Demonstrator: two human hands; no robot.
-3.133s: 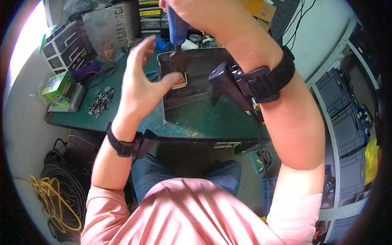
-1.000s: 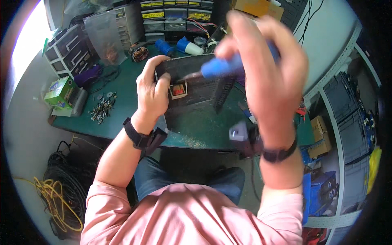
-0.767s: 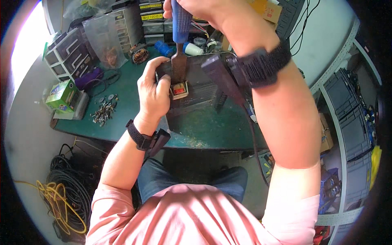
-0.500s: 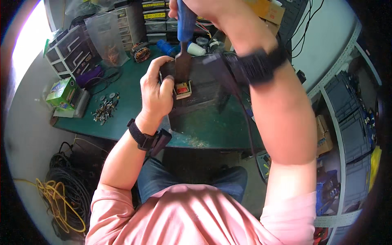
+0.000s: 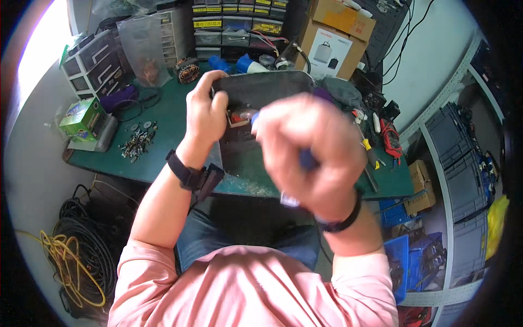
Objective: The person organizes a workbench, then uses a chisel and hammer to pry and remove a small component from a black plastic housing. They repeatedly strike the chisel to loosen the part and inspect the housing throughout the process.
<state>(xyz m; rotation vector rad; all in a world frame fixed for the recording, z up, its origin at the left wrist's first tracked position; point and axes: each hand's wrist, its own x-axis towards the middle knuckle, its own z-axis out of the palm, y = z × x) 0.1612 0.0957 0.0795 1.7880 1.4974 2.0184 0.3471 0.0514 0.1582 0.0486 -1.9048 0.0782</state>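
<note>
Toward the far left corner of a dark, shallow tray-like casing (image 5: pixel 264 82), my left hand (image 5: pixel 204 111) is closed on its left edge, thumb on the near side. Inside the casing, beside that thumb, sits a small part with a pale frame and a red middle (image 5: pixel 238 118). My right hand (image 5: pixel 313 147), smeared by motion, is held above the casing's near right side. It is wrapped round a tool with a blue handle (image 5: pixel 309 158); its blade is hard to make out and the hand hides much of the casing.
A pile of screws (image 5: pixel 139 143) lies on the green table (image 5: pixel 180 147) at left, near a green box (image 5: pixel 81 120). Small drawers (image 5: pixel 237 24) and a cardboard box (image 5: pixel 329 52) stand behind. Pliers-like tools and a red meter (image 5: pixel 390 139) lie at right.
My right hand has come down and toward me with the blue-handled tool, whose flat blade stood at the small red part before. My left hand has stayed nearly in place on the casing.
</note>
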